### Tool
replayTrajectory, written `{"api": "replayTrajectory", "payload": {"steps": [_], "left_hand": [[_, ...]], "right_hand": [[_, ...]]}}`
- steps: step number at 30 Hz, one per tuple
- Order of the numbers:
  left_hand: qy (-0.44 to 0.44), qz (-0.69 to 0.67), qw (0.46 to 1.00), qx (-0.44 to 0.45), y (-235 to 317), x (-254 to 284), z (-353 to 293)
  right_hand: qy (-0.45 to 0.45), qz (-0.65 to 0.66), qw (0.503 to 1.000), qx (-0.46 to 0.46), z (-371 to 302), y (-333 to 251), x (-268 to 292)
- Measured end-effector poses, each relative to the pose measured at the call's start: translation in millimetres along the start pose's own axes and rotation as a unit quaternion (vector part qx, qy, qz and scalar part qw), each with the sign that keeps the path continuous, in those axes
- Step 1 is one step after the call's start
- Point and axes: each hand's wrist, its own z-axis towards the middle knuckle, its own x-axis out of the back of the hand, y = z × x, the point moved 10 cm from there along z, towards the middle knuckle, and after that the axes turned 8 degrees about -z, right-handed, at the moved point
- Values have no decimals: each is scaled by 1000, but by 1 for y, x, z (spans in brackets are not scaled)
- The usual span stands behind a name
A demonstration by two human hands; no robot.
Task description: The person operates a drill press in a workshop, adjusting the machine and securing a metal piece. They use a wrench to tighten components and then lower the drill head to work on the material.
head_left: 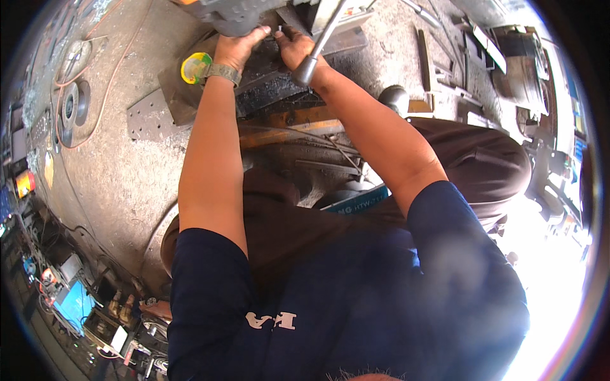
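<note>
Both my arms reach forward to a dark, oily metal worktable (267,89) under a grey machine head. My left hand (236,51), with a band on its wrist, lies beside the machine head; its thumb points right and its other fingers are mostly hidden. My right hand (296,51) is close by, its fingers curled in toward the left thumb. A small pale tip shows between the hands, but what they grip is too small and hidden to name. A grey-knobbed lever (307,68) crosses in front of my right wrist. A yellow-green tub (195,68) stands left of my left wrist.
The grey machine head (235,18) overhangs the hands. A perforated metal plate (151,116) lies on the floor at left, with discs (75,103) and cables beyond. Metal bars (424,60) and a large drum (521,73) are at right. A blue box (356,200) sits between my legs.
</note>
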Motion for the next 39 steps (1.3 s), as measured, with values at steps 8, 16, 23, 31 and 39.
{"api": "replayTrajectory", "payload": {"steps": [8,16,23,31,39], "left_hand": [[23,-59,998,-24,-5,3,3],[57,-27,998,-20,-1,1,-7],[50,-30,998,-19,-1,4,-3],[52,-50,997,-25,7,-5,-7],[40,-37,998,-37,8,-3,-6]], "right_hand": [[-422,-374,816,131,-242,198,-68],[-505,-472,718,79,-287,284,-112],[-542,-347,762,74,-278,253,-82],[-310,-22,943,-117,-184,136,-37],[-228,62,967,-98,-136,111,-66]]}}
